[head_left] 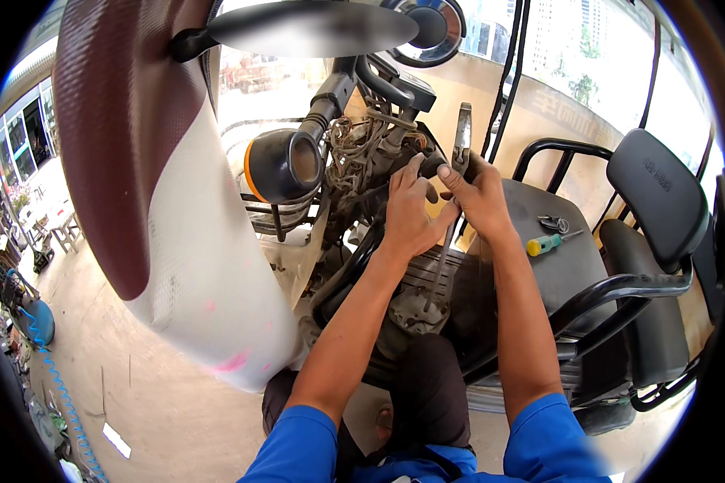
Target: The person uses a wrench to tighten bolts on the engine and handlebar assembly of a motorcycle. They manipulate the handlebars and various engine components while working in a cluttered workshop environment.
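Observation:
Both hands meet over the exposed wiring of an electric three-wheeler's front end. My left hand (413,209) is closed, its fingers against a dark, rounded part (433,166); exactly what it grips is hidden. My right hand (480,198) is closed around the lower part of a worn, upright metal tool (462,133) that looks like pliers, its thumb reaching toward the same dark part. Left of the hands hangs a dusty tangle of wires (354,149). Below them a thin metal rod (443,270) runs down to a dirty metal base (419,310).
A black-and-orange round lamp (286,167) and the handlebar (322,109) stand at the left, beside a large white-and-maroon panel (205,241). On the grey seat (532,213) at right lie keys (553,224) and a green-yellow screwdriver (549,243). Black armrest rails (620,286) edge the seats.

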`<state>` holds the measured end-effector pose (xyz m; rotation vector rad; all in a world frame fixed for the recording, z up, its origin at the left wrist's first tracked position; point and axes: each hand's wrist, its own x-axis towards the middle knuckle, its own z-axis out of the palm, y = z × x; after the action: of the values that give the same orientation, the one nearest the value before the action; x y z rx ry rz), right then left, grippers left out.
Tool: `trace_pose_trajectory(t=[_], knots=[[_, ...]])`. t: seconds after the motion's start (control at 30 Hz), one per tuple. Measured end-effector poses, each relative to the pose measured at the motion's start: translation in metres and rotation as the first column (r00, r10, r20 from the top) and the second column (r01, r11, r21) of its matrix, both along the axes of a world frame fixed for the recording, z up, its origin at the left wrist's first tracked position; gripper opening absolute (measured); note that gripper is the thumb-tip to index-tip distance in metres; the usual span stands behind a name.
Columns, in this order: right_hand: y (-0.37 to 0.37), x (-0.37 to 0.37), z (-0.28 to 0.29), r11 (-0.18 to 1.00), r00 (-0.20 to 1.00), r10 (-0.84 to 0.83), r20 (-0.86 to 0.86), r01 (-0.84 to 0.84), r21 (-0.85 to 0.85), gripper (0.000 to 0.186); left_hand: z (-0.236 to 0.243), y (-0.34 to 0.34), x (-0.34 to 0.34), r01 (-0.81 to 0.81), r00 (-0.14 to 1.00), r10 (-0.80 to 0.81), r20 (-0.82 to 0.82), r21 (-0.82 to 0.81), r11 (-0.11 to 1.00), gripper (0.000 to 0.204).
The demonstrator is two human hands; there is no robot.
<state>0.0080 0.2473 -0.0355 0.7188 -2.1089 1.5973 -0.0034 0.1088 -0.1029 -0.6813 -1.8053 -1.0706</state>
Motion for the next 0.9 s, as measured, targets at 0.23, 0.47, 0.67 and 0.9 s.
trace_pose_trajectory(t=[0.23, 0.47, 0.67, 0.9], knots=[[0.002, 0.021, 0.028, 0.983, 0.948, -0.180, 0.264, 0.162, 0.090, 0.041, -0.004, -0.002, -0.003, 0.085, 0.991, -0.094, 0.090, 0.102, 0.991, 0.064], [-0.012, 0.016, 0.046, 0.969, 0.899, -0.158, 0.408, 0.062, 0.238, 0.045, -0.011, 0.000, -0.013, -0.039, 0.999, 0.040, -0.030, 0.040, 0.998, 0.064], [-0.009, -0.010, 0.068, 0.906, 0.866, -0.226, 0.446, 0.018, 0.424, 0.049, -0.004, 0.001, -0.007, -0.030, 0.999, 0.029, 0.012, 0.041, 0.999, 0.062], [-0.015, -0.009, 0.089, 0.779, 0.859, -0.343, 0.379, 0.034, 0.627, 0.062, -0.004, 0.007, -0.003, -0.046, 0.999, 0.047, -0.009, 0.081, 0.996, 0.064]])
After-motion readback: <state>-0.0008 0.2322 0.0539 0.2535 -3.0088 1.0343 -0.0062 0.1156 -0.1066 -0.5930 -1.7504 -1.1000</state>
